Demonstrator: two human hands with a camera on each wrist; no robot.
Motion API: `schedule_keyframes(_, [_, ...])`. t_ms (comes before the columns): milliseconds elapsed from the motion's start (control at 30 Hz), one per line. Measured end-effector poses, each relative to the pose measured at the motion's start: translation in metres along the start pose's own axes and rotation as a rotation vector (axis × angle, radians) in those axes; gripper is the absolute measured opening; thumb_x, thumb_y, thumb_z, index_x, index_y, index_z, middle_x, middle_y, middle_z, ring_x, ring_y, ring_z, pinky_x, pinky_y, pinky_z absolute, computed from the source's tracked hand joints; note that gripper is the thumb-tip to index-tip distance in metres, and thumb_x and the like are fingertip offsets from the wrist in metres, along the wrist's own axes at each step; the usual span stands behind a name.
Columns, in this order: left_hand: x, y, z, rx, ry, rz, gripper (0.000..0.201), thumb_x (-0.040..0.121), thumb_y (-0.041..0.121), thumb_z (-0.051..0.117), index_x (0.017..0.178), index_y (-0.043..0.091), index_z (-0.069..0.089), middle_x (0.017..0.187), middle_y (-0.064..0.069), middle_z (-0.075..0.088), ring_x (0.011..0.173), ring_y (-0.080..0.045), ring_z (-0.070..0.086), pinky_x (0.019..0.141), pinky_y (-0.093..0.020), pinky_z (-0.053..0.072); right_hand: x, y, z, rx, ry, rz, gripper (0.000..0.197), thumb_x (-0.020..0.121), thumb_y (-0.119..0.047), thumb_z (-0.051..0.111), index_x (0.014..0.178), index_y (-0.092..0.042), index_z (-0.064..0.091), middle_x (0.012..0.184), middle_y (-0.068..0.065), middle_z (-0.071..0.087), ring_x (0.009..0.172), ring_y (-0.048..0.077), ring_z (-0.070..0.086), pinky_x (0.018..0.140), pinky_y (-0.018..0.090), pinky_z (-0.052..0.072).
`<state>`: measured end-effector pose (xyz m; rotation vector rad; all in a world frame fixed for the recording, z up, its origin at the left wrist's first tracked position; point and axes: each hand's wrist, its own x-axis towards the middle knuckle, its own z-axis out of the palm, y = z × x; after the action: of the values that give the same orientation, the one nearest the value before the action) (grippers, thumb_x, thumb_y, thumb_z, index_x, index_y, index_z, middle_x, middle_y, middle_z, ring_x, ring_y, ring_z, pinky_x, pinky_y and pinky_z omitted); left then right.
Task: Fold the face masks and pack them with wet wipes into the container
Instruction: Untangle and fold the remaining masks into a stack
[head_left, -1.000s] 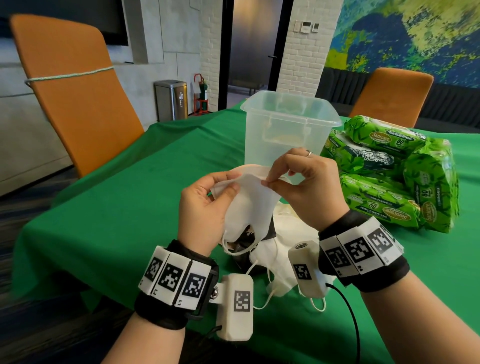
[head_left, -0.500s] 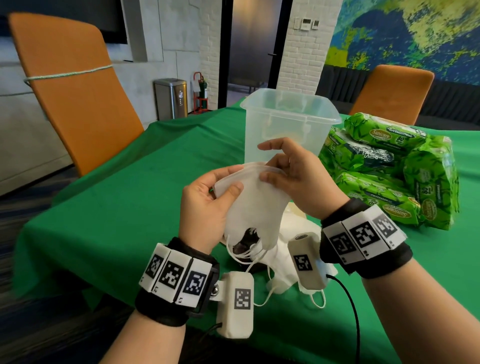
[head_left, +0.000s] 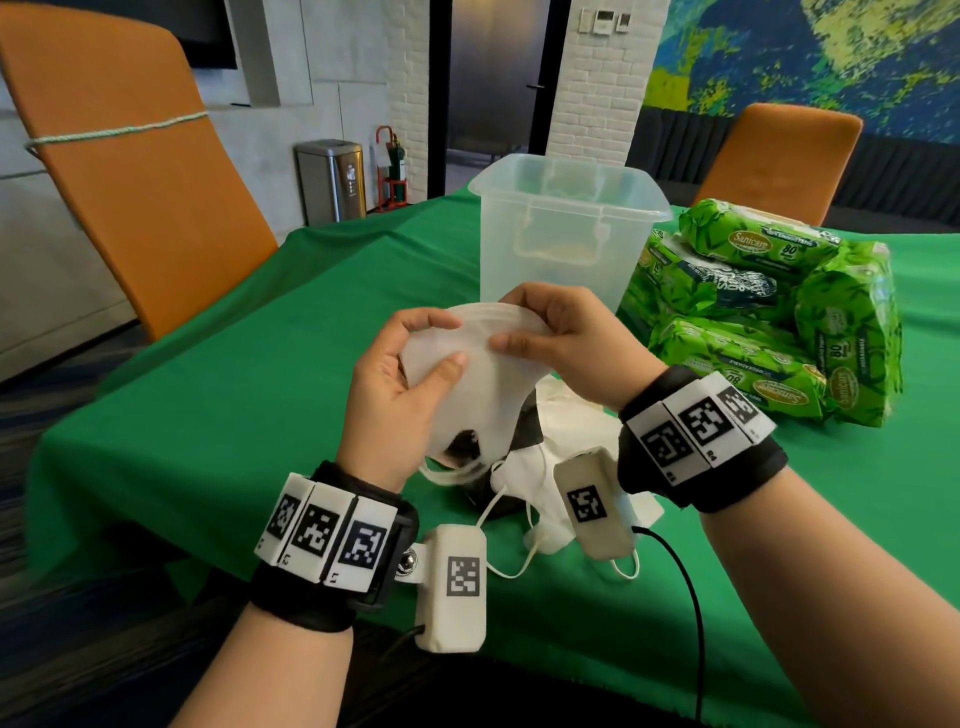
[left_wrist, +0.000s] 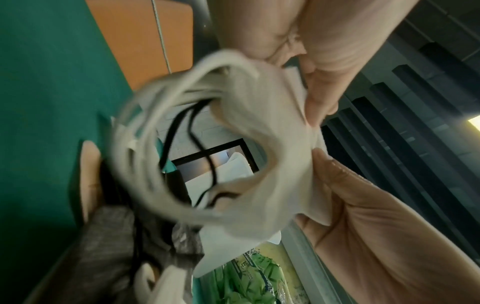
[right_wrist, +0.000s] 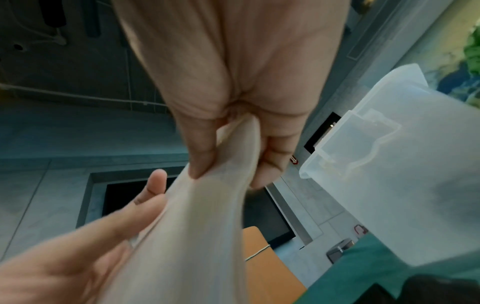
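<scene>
Green cloth covers the table (head_left: 208, 415); just before the clear container (head_left: 566, 249), left hand (head_left: 400, 395) and right hand (head_left: 566, 343) both pinch a white face mask (head_left: 483, 384), folding under way. Next, press it flat, then drop it inside.

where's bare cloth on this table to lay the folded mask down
Bare green cloth spreads left of the left hand, between the orange chair and the container. A smaller bare patch lies right of the right hand, this side of the wet wipe packs. It is crowded under both hands, where the loose masks pile up.
</scene>
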<state>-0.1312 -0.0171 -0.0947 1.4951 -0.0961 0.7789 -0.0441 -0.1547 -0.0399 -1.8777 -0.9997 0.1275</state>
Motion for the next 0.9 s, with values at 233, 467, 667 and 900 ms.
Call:
schedule_keyframes(233, [0.000,-0.003,-0.009,0.062,0.068,-0.063,0.032,0.081,-0.004,0.065,0.081,0.027,0.070,0.078,0.025,0.070,0.083,0.008,0.062,0.082,-0.011,0.044,0.021,-0.004,-0.002,0.009,0.066,0.049,0.013,0.080,-0.010,0.069,0.073,-0.015,0.060,0.062,0.003,0.064,0.054,0.013,0.056,0.055,0.027,0.049])
schedule_keyframes(467, [0.004,-0.006,-0.038,0.107,0.211,-0.109,0.036,0.084,-0.005,0.060,0.088,0.030,0.068,0.085,0.032,0.067,0.096,0.003,0.061,0.103,-0.031,0.043,0.056,0.028,-0.007,-0.287,0.154,0.222,0.006,0.081,-0.012,0.068,0.081,-0.013,0.063,0.080,0.009,0.068,0.061,0.016,0.060,0.055,0.018,0.045])
schedule_keyframes(667, [0.007,-0.010,-0.047,0.139,0.262,-0.110,0.036,0.085,-0.004,0.060,0.088,0.031,0.068,0.098,0.019,0.065,0.094,0.008,0.060,0.103,-0.027,0.042,0.073,0.056,0.031,-0.786,-0.234,0.417,0.050,0.087,-0.033,0.061,0.126,-0.005,0.051,0.123,0.014,0.056,0.112,0.030,0.053,0.091,0.031,0.042])
schedule_keyframes(900, [0.010,-0.015,-0.047,0.146,0.228,-0.136,0.036,0.085,-0.003,0.060,0.087,0.032,0.068,0.095,0.023,0.064,0.088,0.017,0.057,0.091,-0.006,0.041,0.081,0.078,0.036,-0.927,-0.451,0.572,0.040,0.096,-0.032,0.042,0.117,-0.001,0.055,0.118,0.015,0.060,0.099,0.030,0.057,0.091,0.034,0.045])
